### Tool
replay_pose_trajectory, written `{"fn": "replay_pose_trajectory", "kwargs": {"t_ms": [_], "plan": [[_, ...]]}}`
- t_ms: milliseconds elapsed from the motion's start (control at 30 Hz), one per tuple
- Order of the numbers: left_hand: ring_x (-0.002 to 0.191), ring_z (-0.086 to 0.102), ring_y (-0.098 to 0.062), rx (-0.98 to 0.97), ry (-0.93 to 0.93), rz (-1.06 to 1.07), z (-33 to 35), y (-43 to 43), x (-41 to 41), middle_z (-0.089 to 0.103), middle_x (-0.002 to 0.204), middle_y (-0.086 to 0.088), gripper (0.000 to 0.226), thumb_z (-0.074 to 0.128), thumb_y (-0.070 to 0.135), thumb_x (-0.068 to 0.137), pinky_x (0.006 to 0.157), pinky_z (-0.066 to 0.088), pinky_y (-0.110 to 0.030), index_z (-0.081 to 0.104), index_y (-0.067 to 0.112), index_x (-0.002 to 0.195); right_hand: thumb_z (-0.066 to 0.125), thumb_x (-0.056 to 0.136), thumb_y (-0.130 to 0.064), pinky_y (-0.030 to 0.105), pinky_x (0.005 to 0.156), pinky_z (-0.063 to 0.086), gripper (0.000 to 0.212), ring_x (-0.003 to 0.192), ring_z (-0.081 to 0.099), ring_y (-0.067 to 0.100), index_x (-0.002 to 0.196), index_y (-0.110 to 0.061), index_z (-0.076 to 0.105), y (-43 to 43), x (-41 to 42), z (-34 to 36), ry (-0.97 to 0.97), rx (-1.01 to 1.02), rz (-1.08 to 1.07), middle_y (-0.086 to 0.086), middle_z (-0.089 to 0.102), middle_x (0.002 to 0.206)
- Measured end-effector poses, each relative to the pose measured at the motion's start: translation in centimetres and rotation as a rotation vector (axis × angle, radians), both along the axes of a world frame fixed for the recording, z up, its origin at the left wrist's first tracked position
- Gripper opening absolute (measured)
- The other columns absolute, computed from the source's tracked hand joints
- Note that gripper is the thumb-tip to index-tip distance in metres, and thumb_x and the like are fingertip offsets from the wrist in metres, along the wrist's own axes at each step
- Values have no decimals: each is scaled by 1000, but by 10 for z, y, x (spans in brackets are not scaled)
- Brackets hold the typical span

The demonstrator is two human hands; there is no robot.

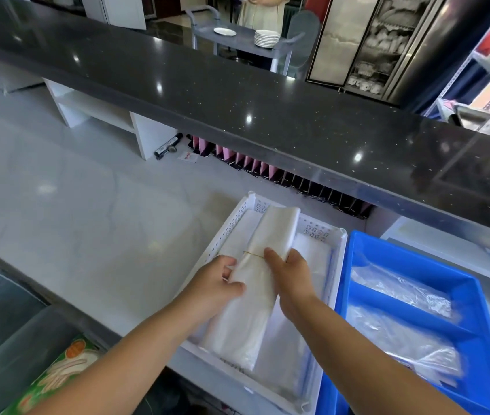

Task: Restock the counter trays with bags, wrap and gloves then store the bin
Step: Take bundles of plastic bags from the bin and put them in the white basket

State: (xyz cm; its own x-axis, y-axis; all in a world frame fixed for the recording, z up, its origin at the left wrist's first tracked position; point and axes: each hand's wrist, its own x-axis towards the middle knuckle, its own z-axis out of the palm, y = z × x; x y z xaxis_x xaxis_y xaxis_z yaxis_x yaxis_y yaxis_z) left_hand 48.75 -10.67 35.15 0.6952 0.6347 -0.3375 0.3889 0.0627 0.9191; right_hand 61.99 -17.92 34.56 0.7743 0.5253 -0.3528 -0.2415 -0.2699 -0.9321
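Both hands rest on a long bundle of folded white plastic bags (257, 283), bound by a thin rubber band (252, 254), as it lies lengthwise in the white perforated plastic tray (228, 226) on the pale table (88, 205). The left hand (213, 287) has its grip closed on the bundle's left edge, thumb on top and fingers tucked beneath. The right hand (290, 277) lies flat along the right edge, thumb over the band, pressing rather than clasping.

The step appears to be seating this bundle in the tray. To do it well, the person should keep it parallel to the tray's long walls, slide it against the left wall so room is left beside it, and flatten it before letting go, leaving the band on so the bags do not fan out.

Just beside the tray on the right sits a blue divided plastic tray (465, 283) holding clear crinkled plastic packs (399, 289). Farther off runs a dark speckled raised counter (237, 94).
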Motion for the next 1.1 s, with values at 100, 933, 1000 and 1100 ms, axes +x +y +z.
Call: {"fn": "replay_pose_trajectory", "kwargs": {"t_ms": [100,933,1000,1100], "plan": [[82,63,-18,144,48,69,-3,7,0,64,91,4,35,61,8,71,77,51,-35,55,21,103,59,86,-31,34,62,53,25,60,59,16,82,-7,54,-6,7,-2,-174,-169,140,3,58,70],[76,55,-21,558,389,-139,-25,-2,2,57,97,-3,52,52,16,81,58,44,-31,33,20,129,64,71,-6,36,92,47,37,92,57,22,105,-20,58,-44,34,-3,-1739,-338,1481,-1,62,101],[72,53,-20,568,382,-108,-24,-4,4,56,96,-1,51,49,11,80,52,39,-27,33,21,128,65,71,-11,32,86,50,28,85,58,18,94,-25,62,-43,36,1,-1795,-270,1481,-4,62,93],[80,57,-22,536,327,-14,-21,-11,10,57,100,1,52,46,5,79,64,47,-34,34,24,126,65,76,-16,28,88,48,23,87,59,15,94,-30,63,-47,42,4,-1802,-251,1492,-8,63,95]]}}
